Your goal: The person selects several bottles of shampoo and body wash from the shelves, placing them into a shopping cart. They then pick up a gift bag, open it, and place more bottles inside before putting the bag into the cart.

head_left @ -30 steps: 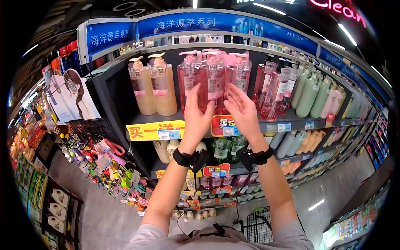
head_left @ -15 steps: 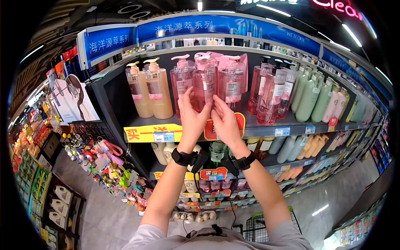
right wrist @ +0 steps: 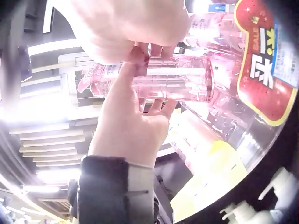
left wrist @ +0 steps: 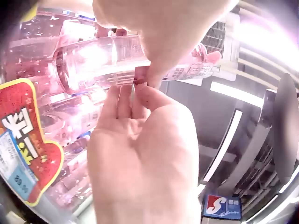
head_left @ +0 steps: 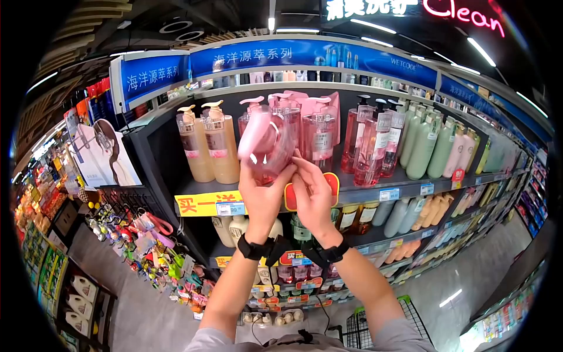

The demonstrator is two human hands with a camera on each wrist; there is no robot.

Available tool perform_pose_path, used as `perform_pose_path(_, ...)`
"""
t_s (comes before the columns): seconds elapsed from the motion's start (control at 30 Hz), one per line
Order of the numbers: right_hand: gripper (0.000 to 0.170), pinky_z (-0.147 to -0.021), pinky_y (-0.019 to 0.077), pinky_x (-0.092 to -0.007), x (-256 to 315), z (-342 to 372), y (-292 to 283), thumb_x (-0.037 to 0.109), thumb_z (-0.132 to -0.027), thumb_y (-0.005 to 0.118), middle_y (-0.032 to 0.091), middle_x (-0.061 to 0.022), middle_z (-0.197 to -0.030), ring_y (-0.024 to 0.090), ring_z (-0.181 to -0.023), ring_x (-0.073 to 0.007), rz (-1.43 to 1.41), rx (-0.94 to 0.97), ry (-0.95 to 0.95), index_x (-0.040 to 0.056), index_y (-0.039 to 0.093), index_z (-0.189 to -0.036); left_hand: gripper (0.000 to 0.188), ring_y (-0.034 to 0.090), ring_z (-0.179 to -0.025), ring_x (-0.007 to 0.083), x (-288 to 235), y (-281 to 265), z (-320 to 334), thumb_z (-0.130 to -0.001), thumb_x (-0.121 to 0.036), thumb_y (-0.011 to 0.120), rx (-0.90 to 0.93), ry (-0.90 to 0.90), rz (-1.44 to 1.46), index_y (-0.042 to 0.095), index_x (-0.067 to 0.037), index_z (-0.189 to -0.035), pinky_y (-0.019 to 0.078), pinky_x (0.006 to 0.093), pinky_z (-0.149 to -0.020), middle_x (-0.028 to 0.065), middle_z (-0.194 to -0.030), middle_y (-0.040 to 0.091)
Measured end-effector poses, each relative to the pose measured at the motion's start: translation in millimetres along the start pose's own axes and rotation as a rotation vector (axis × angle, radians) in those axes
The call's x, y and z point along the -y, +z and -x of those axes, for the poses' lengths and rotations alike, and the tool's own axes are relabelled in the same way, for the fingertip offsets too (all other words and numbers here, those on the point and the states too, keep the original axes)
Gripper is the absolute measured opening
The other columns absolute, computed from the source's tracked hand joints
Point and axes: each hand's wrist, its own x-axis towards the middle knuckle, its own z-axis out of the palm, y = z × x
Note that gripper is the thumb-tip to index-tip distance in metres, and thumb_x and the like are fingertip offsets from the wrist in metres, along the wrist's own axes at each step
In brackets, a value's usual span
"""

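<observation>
Vs. half a sec ago, the bottle (head_left: 267,141) isn't upright any more: it's tipped w/ its top twd the person and looks closer in.

L hand (head_left: 261,196) has it, fingers & thumb wrapped round the body, open only as wide as the bottle. R hand (head_left: 312,193) comes in alongside, fingers fairly straight, tips up by the L thumb at a small dark-red patch (right wrist: 141,70); can't tell if they pinch or just touch.

Bottle's in front of the pink row (head_left: 321,138), over the shelf (head_left: 352,190) edge; can't see if its base is clear.

Step in hand, I'd guess: tilting it for a closer look. Next move prob. calls for a firm L grip while R steadies or turns it, w/o knocking the row.

Looks: see-through pink, glossy, lots of glare, pink pump (left wrist: 212,57) on top, printed label (left wrist: 180,72) twd the neck, too blurred to read. Can't tell how full; prob. slick.
</observation>
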Motion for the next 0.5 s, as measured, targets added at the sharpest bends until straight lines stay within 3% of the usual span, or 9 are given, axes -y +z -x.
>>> perform_pose_path(0.03, 0.030, -0.089, 0.0510, -0.0266, 6, 3, 3, 0.003, -0.099, 0.052, 0.063, -0.0187, -0.129, 0.064, -0.112, -0.0186, 0.014, -0.003, -0.086, -0.0037, 0.055, -0.128, 0.063, 0.066, -0.102, 0.0198, -10, -3, 3, -0.076, -0.008, 0.083, -0.011, -0.007, 0.073, 0.052, 0.005, -0.129, 0.0523, 0.0303, -0.087, 0.0146, -0.119, 0.065)
perform_pose_path(0.07, 0.030, -0.101, 0.0468, -0.0343, 16, 9, 5, 0.000, -0.094, 0.057, 0.061, -0.0204, -0.132, 0.062, -0.120, -0.0253, -0.014, -0.009, -0.033, -0.0030, 0.058, -0.124, 0.063, 0.066, -0.102, 0.0198, -18, -7, 7, -0.076, -0.008, 0.083, -0.009, -0.015, 0.076, 0.052, 0.005, -0.129, 0.0523, 0.0303, -0.087, 0.0146, -0.119, 0.065)
perform_pose_path(0.1, 0.030, -0.101, 0.0468, -0.0343, 25, 15, 5, 0.000, -0.094, 0.057, 0.061, -0.0204, -0.132, 0.062, -0.120, -0.0253, -0.006, -0.017, -0.024, -0.0030, 0.058, -0.124, 0.060, 0.066, -0.101, 0.0195, -26, -11, 11, -0.075, -0.005, 0.083, 0.008, -0.007, 0.127, 0.054, 0.004, -0.126, 0.0527, 0.0310, -0.087, 0.0140, -0.118, 0.065)
perform_pose_path(0.17, 0.034, -0.108, 0.0400, -0.0431, 38, 29, -1, -0.002, -0.089, 0.061, 0.060, -0.0213, -0.132, 0.056, -0.127, -0.0309, 0.517, 0.024, -0.380, -0.0025, 0.058, -0.123, 0.054, 0.067, -0.099, 0.0189, -34, -21, 23, -0.074, 0.000, 0.082, 0.042, 0.004, 0.229, 0.057, 0.003, -0.121, 0.0534, 0.0324, -0.088, 0.0129, -0.116, 0.066)
perform_pose_path(0.23, 0.045, -0.112, 0.0337, -0.0492, 41, 49, -8, -0.001, -0.084, 0.067, 0.060, -0.0207, -0.132, 0.051, -0.130, -0.0353, 0.533, 0.047, -0.369, -0.0012, 0.055, -0.127, 0.058, 0.066, -0.103, 0.0188, -32, -38, 44, -0.074, 0.002, 0.082, 0.127, -0.135, 0.251, 0.054, 0.002, -0.125, 0.0530, 0.0340, -0.089, 0.0117, -0.118, 0.064)
perform_pose_path(0.33, 0.070, -0.106, 0.0421, -0.0423, 48, 76, -18, 0.010, -0.079, 0.079, 0.054, -0.0195, -0.136, 0.054, -0.125, -0.0330, 0.497, 0.053, -0.098, -0.0020, 0.044, -0.139, 0.064, 0.060, -0.111, 0.0187, -22, -51, 82, -0.079, -0.001, 0.080, 0.104, -0.188, 0.368, 0.044, 0.001, -0.132, 0.0507, 0.0341, -0.094, 0.0101, -0.121, 0.059)
perform_pose_path(0.37, 0.075, -0.100, 0.0467, -0.0365, 41, 88, -26, 0.014, -0.077, 0.083, 0.059, -0.0176, -0.131, 0.058, -0.119, -0.0250, 0.375, 0.069, 0.027, -0.0035, 0.045, -0.139, 0.064, 0.060, -0.111, 0.0187, -18, -55, 91, -0.079, -0.001, 0.080, 0.119, -0.213, 0.386, 0.044, 0.001, -0.132, 0.0507, 0.0341, -0.094, 0.0101, -0.121, 0.059)
perform_pose_path(0.47, 0.075, -0.089, 0.0509, -0.0299, 61, 114, -42, 0.020, -0.074, 0.087, 0.067, -0.0088, -0.118, 0.062, -0.102, -0.0113, 0.249, 0.186, 0.510, -0.0033, 0.050, -0.135, 0.054, 0.061, -0.107, 0.0159, -15, -61, 118, -0.087, -0.007, 0.074, 0.237, -0.377, 0.557, 0.045, -0.001, -0.132, 0.0511, 0.0326, -0.091, 0.0086, -0.121, 0.060)
perform_pose_path(0.5, 0.073, -0.087, 0.0513, -0.0292, 58, 128, -48, 0.020, -0.076, 0.086, 0.067, -0.0079, -0.116, 0.062, -0.099, -0.0102, 0.332, 0.214, 0.472, -0.0025, 0.050, -0.135, 0.054, 0.061, -0.107, 0.0159, -10, -62, 128, -0.087, -0.007, 0.074, 0.247, -0.407, 0.580, 0.045, -0.001, -0.132, 0.0511, 0.0326, -0.091, 0.0086, -0.121, 0.060)
